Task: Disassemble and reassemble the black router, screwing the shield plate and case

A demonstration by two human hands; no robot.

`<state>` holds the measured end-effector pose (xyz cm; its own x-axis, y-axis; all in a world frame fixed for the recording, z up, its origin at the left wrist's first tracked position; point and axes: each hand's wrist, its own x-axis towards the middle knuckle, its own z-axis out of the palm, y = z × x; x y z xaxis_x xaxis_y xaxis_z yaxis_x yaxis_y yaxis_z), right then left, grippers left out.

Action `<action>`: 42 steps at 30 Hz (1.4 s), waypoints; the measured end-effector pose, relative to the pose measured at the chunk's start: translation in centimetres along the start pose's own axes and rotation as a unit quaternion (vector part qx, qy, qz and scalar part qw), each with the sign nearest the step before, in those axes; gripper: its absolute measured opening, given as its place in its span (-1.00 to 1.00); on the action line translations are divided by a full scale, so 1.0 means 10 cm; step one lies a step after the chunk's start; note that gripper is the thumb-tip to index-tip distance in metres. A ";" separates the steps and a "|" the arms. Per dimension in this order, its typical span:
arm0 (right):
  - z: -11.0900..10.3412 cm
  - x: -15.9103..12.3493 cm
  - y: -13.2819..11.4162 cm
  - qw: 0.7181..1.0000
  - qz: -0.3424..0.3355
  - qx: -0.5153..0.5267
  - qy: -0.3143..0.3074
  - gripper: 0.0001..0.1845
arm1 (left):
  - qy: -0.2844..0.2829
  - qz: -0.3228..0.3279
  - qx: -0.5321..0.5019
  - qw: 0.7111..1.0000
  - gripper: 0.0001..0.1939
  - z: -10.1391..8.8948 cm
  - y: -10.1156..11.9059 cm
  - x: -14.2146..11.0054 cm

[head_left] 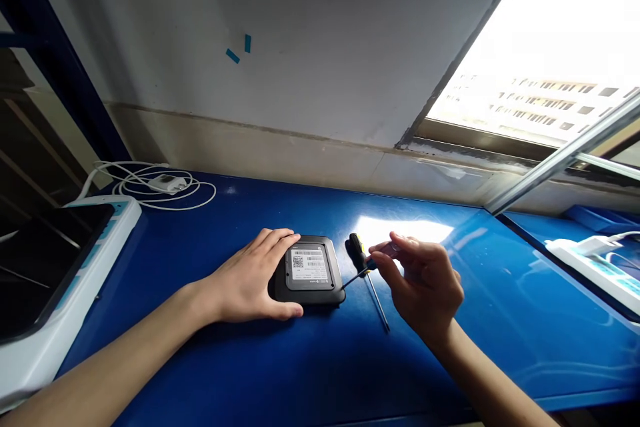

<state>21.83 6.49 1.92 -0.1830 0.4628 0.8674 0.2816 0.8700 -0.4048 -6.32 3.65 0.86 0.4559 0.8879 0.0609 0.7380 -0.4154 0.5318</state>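
A flat black square device with rounded corners lies on the blue table, a white label with a QR code facing up. My left hand grips it from the left, fingers at the far edge and thumb along the near edge. In my right hand a thin screwdriver is pinched at a slant, its tip at the device's near right corner. Fingers hide most of its handle. Just behind, a second screwdriver with a black and yellow handle lies on the table, its shaft pointing towards me.
On the left, a black phone-like slab rests on a white and light-blue power strip. A white charger with coiled cable sits behind it. Another white power strip is at the right. A wall and window border the blue table.
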 end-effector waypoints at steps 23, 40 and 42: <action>-0.62 -0.27 -0.03 0.916 0.390 -0.052 -0.078 -0.51 | 0.012 0.018 -0.027 0.999 0.06 0.01 -0.04 -0.02; -1.40 -0.26 0.38 0.884 0.447 -0.131 -0.035 -0.50 | -0.012 0.036 -0.037 0.999 0.10 -0.06 0.05 -0.06; -1.40 -0.26 0.35 0.878 0.464 -0.110 -0.044 -0.53 | -0.023 0.051 -0.046 0.997 0.10 -0.06 0.07 -0.08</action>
<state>36.53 5.91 2.29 0.1513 0.9748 0.1641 0.5207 0.0625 -0.8514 -6.50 2.82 1.71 0.5499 0.8313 0.0814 0.6389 -0.4814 0.6000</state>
